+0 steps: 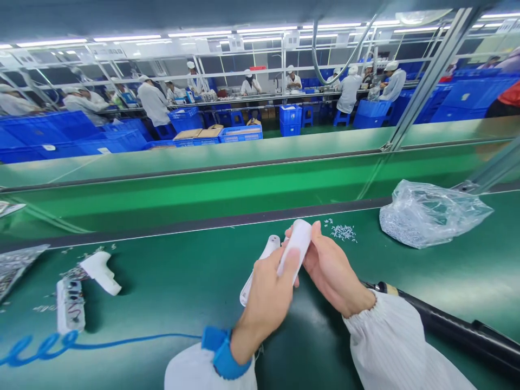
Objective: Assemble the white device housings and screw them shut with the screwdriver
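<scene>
A smooth white plastic casing [298, 241] is held tilted above the green bench. My left hand [268, 290] is closed on its lower part, thumb along the top face. Around its right side curl the fingers of my right hand [331, 271], also gripping it. Partly hidden behind my left hand, a second long white plastic piece [269, 248] with small holes at its end rests on the bench. Small silvery screws [344, 233] lie in a loose pile beyond my right hand. A black pen-shaped power screwdriver [447, 322] lies by my right forearm.
A clear plastic bag [422, 216] of small parts sits at right. To the left are a curved white part [101, 271], a white housing with wiring [71, 306] and another bag [16, 268]. A blue coiled cord [134, 340] runs to my left wrist strap. People work beyond the green partition [195, 189].
</scene>
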Motion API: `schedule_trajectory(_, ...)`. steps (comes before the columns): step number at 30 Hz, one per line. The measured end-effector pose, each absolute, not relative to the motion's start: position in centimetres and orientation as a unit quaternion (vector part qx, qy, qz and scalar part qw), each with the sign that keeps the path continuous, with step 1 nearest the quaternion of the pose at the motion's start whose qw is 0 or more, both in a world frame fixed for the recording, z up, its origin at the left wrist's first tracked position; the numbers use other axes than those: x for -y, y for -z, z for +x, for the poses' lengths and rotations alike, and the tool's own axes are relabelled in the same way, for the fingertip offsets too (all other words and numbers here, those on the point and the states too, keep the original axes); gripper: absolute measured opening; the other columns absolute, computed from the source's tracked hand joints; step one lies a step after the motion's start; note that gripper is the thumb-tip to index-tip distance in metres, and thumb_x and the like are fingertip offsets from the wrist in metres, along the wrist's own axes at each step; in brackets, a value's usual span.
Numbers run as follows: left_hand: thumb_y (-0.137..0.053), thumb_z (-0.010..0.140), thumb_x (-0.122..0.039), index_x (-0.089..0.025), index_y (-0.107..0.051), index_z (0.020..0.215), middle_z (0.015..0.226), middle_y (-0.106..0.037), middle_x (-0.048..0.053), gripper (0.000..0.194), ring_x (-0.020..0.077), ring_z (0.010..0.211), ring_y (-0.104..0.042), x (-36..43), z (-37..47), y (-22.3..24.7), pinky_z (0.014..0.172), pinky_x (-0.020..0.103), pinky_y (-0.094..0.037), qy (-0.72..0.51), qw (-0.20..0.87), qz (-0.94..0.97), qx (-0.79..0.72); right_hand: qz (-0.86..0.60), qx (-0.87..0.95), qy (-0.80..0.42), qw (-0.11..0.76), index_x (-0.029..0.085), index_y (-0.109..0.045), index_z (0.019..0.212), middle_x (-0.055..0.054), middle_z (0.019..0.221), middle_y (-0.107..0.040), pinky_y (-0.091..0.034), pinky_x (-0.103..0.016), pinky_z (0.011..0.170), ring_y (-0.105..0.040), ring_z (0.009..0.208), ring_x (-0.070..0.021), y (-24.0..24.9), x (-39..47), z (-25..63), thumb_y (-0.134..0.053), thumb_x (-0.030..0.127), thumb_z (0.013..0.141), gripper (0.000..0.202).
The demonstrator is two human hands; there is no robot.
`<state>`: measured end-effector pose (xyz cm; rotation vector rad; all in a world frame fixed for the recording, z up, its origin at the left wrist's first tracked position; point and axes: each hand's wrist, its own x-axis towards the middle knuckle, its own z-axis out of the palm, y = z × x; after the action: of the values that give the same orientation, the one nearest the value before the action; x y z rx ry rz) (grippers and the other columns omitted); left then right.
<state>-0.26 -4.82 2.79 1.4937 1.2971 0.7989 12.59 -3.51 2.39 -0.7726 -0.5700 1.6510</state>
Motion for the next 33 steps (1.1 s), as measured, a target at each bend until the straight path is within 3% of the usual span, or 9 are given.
schedule_trajectory(5,-0.041,0.098,-0.062,-0.017,-0.056,0.087,0.052,-0.045,-0.005,0.049,0.0066,0.038,-0.036,3.8,-1.2,-3.3,0.042,0.021,-0.027,-0.3,0.766,0.434,-0.368,-0.34,0.308,-0.685,0.566,0.02,-0.069,0.113,-0.008,0.105,-0.07,-0.045,-0.028,0.065,-0.046,0.061,-0.0082,-2.2,3.7,12.9,-0.058,0.054,0.094,0.04)
schedule_trajectory(12,-0.043,0.097,-0.063,-0.016,-0.055,0.085,0.055,-0.043,-0.006,0.05,0.0058,0.04,-0.036,4.3,-0.9,-3.8,0.044,0.021,-0.026,-0.3,0.742,0.465,-0.378,-0.363,0.356,-0.65,0.564,0.018,-0.065,0.113,-0.009,0.102,-0.071,-0.046,-0.027,0.062,-0.055,0.065,-0.0104,-3.0,4.0,12.8,-0.054,0.057,0.095,0.045)
schedule_trajectory(16,-0.042,0.099,-0.057,-0.018,-0.06,0.086,0.064,-0.055,0.0,0.045,0.0139,0.054,-0.05,3.5,-2.5,-4.5,0.058,0.026,-0.038,-0.314,0.546,0.603,-0.491,-0.434,0.396,-0.599,0.544,0.021,-0.057,0.125,-0.01,0.118,-0.069,-0.052,-0.036,0.09,-0.066,0.096,-0.0183,-2.8,5.1,13.9,-0.059,0.055,0.093,0.047)
schedule_trajectory(19,-0.043,0.1,-0.041,-0.021,-0.064,0.117,0.084,-0.065,0.007,0.034,0.024,0.074,-0.061,2.3,-5.1,-4.0,0.068,0.033,-0.041,-0.267,0.2,0.679,-0.654,-0.556,0.434,-0.47,0.53,0.025,-0.054,0.127,-0.009,0.126,-0.067,-0.052,-0.04,0.097,-0.064,0.111,-0.0226,-1.6,7.9,17.0,-0.066,0.056,0.087,0.052)
schedule_trajectory(21,-0.04,0.101,-0.035,-0.021,-0.056,0.136,0.093,-0.065,0.011,0.042,0.0303,0.086,-0.062,1.9,-7.0,-3.1,0.073,0.038,-0.042,-0.174,0.054,0.693,-0.698,-0.619,0.462,-0.376,0.511,0.029,-0.057,0.127,-0.007,0.126,-0.067,-0.053,-0.038,0.094,-0.064,0.113,-0.0238,-0.5,10.5,20.2,-0.065,0.057,0.086,0.05)
schedule_trajectory(23,-0.039,0.101,-0.038,-0.023,-0.054,0.142,0.102,-0.065,0.013,0.046,0.0331,0.097,-0.061,1.9,-8.6,-2.1,0.078,0.042,-0.044,-0.11,0.026,0.717,-0.688,-0.693,0.487,-0.264,0.462,0.03,-0.063,0.121,-0.007,0.121,-0.069,-0.058,-0.035,0.072,-0.069,0.096,-0.0252,0.5,13.3,24.1,-0.063,0.062,0.084,0.049)
schedule_trajectory(25,-0.041,0.101,-0.043,-0.027,-0.054,0.144,0.113,-0.064,0.013,0.047,0.0327,0.104,-0.059,2.4,-9.5,-1.2,0.083,0.044,-0.046,-0.089,0.052,0.75,-0.653,-0.744,0.52,-0.152,0.391,0.032,-0.066,0.12,-0.009,0.119,-0.07,-0.047,-0.034,0.044,-0.069,0.069,-0.0246,1.4,15.8,27.8,-0.062,0.068,0.08,0.054)
schedule_trajectory(28,-0.047,0.099,-0.041,-0.027,-0.062,0.136,0.126,-0.06,0.014,0.042,0.0355,0.112,-0.055,3.8,-8.6,-0.7,0.087,0.051,-0.046,-0.089,0.026,0.77,-0.631,-0.727,0.603,-0.018,0.328,0.029,-0.07,0.11,-0.009,0.108,-0.073,-0.054,-0.04,0.056,-0.07,0.077,-0.0306,2.6,18.5,32.0,-0.063,0.07,0.076,0.054)
schedule_trajectory(33,-0.067,0.089,-0.027,-0.019,-0.065,0.124,0.136,-0.056,0.016,0.036,0.0375,0.124,-0.05,7.8,0.1,-1.2,0.1,0.055,-0.043,-0.15,0.003,0.837,-0.526,-0.721,0.638,-0.007,0.27,0.032,-0.07,0.106,-0.003,0.107,-0.074,-0.056,-0.037,0.063,-0.072,0.086,-0.0286,3.9,19.4,33.0,-0.06,0.067,0.083,0.043)
